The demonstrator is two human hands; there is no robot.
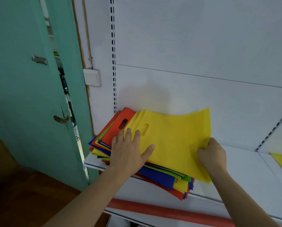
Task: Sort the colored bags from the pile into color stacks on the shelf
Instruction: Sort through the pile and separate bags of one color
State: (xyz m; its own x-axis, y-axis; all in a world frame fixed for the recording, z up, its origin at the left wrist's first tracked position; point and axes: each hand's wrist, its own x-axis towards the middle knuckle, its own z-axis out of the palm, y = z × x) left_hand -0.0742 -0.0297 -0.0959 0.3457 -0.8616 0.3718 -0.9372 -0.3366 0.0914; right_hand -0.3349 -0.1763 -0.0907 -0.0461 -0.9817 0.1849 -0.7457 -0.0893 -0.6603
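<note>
Under your left hand (pixel 128 149), fingers spread flat, lies the mixed pile of bags (pixel 153 176) on the white shelf (pixel 245 174). Your right hand (pixel 212 153) pinches the top yellow bag (pixel 174 138) by its edge.

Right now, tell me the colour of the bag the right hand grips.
Yellow bag, gripped by right hand; head view.

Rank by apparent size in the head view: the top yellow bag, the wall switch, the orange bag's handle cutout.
1. Top yellow bag, by far the largest, pinched by the right hand.
2. Wall switch.
3. Orange bag's handle cutout, smallest.
The switch sits farther from the camera, so this is its apparent size only.
</note>
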